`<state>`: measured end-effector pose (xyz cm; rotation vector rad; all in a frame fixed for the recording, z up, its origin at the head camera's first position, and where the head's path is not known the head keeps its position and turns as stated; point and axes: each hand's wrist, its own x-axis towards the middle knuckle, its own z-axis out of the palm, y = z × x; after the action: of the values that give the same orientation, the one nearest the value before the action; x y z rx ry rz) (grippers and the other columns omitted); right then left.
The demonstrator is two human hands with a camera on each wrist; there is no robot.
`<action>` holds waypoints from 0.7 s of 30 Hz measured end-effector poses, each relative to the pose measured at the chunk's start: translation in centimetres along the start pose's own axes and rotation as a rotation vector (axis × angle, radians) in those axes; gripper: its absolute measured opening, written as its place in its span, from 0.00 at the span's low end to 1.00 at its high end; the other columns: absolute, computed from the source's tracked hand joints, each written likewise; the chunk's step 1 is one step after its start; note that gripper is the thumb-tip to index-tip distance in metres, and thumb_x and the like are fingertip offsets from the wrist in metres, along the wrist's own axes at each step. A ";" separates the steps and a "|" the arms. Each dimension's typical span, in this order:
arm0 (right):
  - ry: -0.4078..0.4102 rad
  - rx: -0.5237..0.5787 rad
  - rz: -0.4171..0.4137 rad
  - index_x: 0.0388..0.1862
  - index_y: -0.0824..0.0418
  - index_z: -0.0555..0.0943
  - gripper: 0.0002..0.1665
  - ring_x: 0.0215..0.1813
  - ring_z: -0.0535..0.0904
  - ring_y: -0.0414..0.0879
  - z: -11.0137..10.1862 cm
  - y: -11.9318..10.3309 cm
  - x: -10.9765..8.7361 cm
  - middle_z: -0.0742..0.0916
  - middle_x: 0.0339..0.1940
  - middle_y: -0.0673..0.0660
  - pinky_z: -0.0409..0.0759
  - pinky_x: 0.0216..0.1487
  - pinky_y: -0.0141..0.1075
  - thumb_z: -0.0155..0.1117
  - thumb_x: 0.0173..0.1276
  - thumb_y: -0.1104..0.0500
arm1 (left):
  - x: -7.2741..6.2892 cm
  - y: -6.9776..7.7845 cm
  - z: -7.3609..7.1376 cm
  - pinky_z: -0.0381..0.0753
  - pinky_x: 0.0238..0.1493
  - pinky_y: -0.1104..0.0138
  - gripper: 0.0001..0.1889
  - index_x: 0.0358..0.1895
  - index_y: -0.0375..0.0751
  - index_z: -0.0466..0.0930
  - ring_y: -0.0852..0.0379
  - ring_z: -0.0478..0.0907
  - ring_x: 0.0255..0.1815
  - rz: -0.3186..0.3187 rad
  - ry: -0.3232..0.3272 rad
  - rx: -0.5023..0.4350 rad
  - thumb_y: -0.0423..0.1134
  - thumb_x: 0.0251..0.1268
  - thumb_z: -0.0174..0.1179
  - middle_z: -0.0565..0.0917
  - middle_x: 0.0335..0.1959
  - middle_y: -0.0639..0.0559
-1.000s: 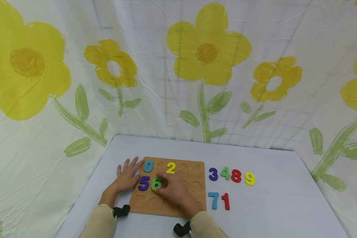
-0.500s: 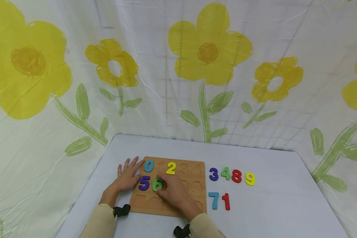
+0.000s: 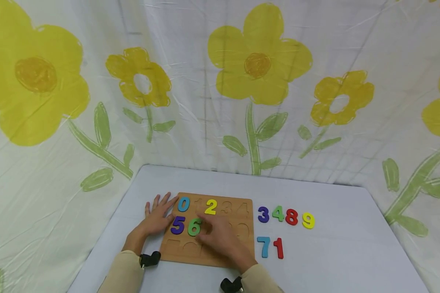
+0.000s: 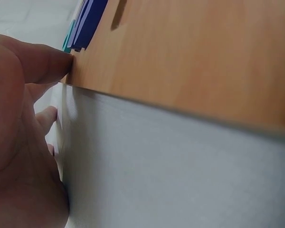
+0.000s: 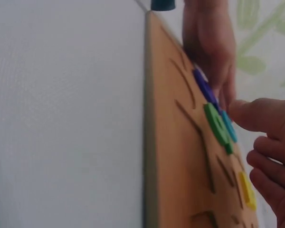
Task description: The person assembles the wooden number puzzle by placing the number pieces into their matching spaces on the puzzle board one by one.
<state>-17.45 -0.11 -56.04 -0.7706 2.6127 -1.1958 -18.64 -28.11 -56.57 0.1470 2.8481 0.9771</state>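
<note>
the step in hand seems to be the seating of the green 6 (image 3: 190,228), which lies on the wooden board (image 3: 183,255), between the purple 5 (image 3: 178,224) and the right hand (image 3: 220,234). this hand has its thumb and forefinger parted just beside the 6, and appears to hold nothing. the left hand (image 3: 155,221), its fingers spread, touches the board's left edge. whether the 6 sits fully down, i cannot tell. next, i judge, a light press is needed, then a careful pinch on one of the loose numbers (image 3: 265,214).
</note>
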 end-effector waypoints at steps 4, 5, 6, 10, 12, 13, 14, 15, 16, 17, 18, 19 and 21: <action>-0.020 0.017 0.029 0.79 0.48 0.80 0.38 0.76 0.81 0.50 -1.4 -0.1 -0.7 0.86 0.74 0.44 0.81 0.75 0.56 0.80 0.71 0.47 | 0.0 -0.5 0.2 0.18 0.78 0.23 0.35 0.86 0.43 0.64 0.17 0.31 0.88 0.045 0.037 -0.035 0.40 0.77 0.57 0.51 0.89 0.26; -0.027 0.028 0.039 0.79 0.48 0.80 0.39 0.77 0.80 0.52 -1.9 -0.2 -1.0 0.86 0.75 0.45 0.80 0.75 0.57 0.80 0.71 0.46 | 0.0 -0.6 0.3 0.18 0.78 0.23 0.36 0.86 0.43 0.65 0.17 0.31 0.88 0.053 0.042 -0.039 0.40 0.76 0.57 0.51 0.89 0.26; -0.033 0.035 0.045 0.79 0.49 0.80 0.39 0.78 0.79 0.53 -2.3 -0.3 -1.2 0.85 0.75 0.47 0.79 0.76 0.59 0.80 0.71 0.46 | -0.1 -0.7 0.3 0.17 0.78 0.23 0.36 0.86 0.44 0.65 0.17 0.30 0.88 0.057 0.045 -0.044 0.40 0.76 0.57 0.51 0.89 0.26; -0.037 0.057 0.062 0.79 0.51 0.80 0.40 0.80 0.77 0.58 -3.8 -0.4 -2.3 0.84 0.77 0.51 0.77 0.77 0.63 0.80 0.71 0.45 | -0.1 -0.4 0.1 0.17 0.78 0.23 0.36 0.86 0.43 0.64 0.18 0.30 0.88 0.040 0.030 -0.037 0.39 0.76 0.57 0.50 0.89 0.27; -0.030 0.058 0.046 0.78 0.53 0.80 0.40 0.79 0.78 0.59 -4.6 -0.3 -2.8 0.85 0.77 0.52 0.78 0.76 0.64 0.81 0.70 0.45 | 0.0 -0.1 -0.1 0.17 0.79 0.24 0.36 0.87 0.43 0.62 0.19 0.30 0.89 0.014 0.007 -0.016 0.38 0.77 0.57 0.49 0.90 0.28; -0.026 0.053 0.028 0.78 0.53 0.81 0.41 0.78 0.79 0.58 -5.0 -0.1 -3.0 0.85 0.76 0.52 0.79 0.75 0.64 0.82 0.69 0.45 | 0.0 -0.1 -0.1 0.17 0.79 0.24 0.36 0.87 0.43 0.61 0.19 0.30 0.89 0.002 -0.005 -0.004 0.38 0.78 0.56 0.48 0.90 0.29; -0.024 0.052 0.007 0.77 0.54 0.81 0.41 0.78 0.80 0.58 -5.4 0.1 -3.3 0.86 0.75 0.52 0.80 0.74 0.63 0.82 0.68 0.45 | 0.1 0.1 -0.2 0.17 0.79 0.24 0.37 0.88 0.43 0.60 0.20 0.29 0.89 -0.009 -0.021 0.005 0.37 0.79 0.56 0.47 0.91 0.30; -0.019 0.051 -0.013 0.77 0.54 0.82 0.41 0.76 0.82 0.56 -5.8 0.3 -3.6 0.86 0.75 0.50 0.81 0.73 0.62 0.83 0.67 0.45 | 0.1 0.1 -0.2 0.17 0.79 0.24 0.37 0.88 0.43 0.60 0.20 0.29 0.89 -0.015 -0.029 0.014 0.37 0.79 0.56 0.47 0.91 0.30; -0.016 0.054 -0.030 0.77 0.53 0.82 0.42 0.75 0.83 0.55 -6.2 0.6 -4.0 0.87 0.74 0.49 0.82 0.73 0.60 0.84 0.66 0.45 | 0.1 0.1 -0.3 0.17 0.79 0.24 0.37 0.88 0.43 0.59 0.21 0.29 0.90 -0.016 -0.031 0.019 0.37 0.80 0.56 0.47 0.91 0.31; -0.013 0.061 -0.051 0.76 0.52 0.83 0.42 0.74 0.84 0.53 -6.6 0.9 -4.3 0.87 0.73 0.49 0.83 0.72 0.59 0.85 0.65 0.45 | 0.1 0.1 -0.2 0.18 0.79 0.24 0.37 0.88 0.43 0.60 0.20 0.29 0.89 -0.013 -0.029 0.019 0.37 0.79 0.56 0.47 0.91 0.30; -0.011 0.072 -0.069 0.76 0.51 0.83 0.42 0.73 0.85 0.52 -6.9 1.3 -4.7 0.88 0.73 0.50 0.84 0.71 0.58 0.86 0.64 0.46 | 0.1 0.1 -0.2 0.18 0.79 0.24 0.37 0.88 0.43 0.60 0.20 0.29 0.89 -0.008 -0.025 0.016 0.37 0.79 0.56 0.47 0.91 0.30; -0.011 0.083 -0.079 0.76 0.50 0.83 0.41 0.72 0.85 0.51 -7.3 1.7 -5.0 0.88 0.72 0.50 0.85 0.70 0.57 0.86 0.64 0.45 | 0.1 0.0 -0.1 0.18 0.79 0.24 0.37 0.88 0.42 0.60 0.20 0.29 0.89 -0.003 -0.016 0.011 0.37 0.78 0.56 0.48 0.91 0.30; -0.013 0.107 -0.082 0.75 0.47 0.83 0.41 0.72 0.86 0.49 -8.0 2.5 -5.8 0.89 0.71 0.50 0.85 0.69 0.56 0.86 0.64 0.45 | 0.1 0.0 0.0 0.20 0.79 0.23 0.37 0.87 0.41 0.62 0.18 0.31 0.89 0.014 0.007 0.001 0.37 0.76 0.57 0.50 0.90 0.28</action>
<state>-16.27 9.54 -52.91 -0.8695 2.5052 -1.3361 -18.73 -28.08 -56.57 0.1645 2.8579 0.9801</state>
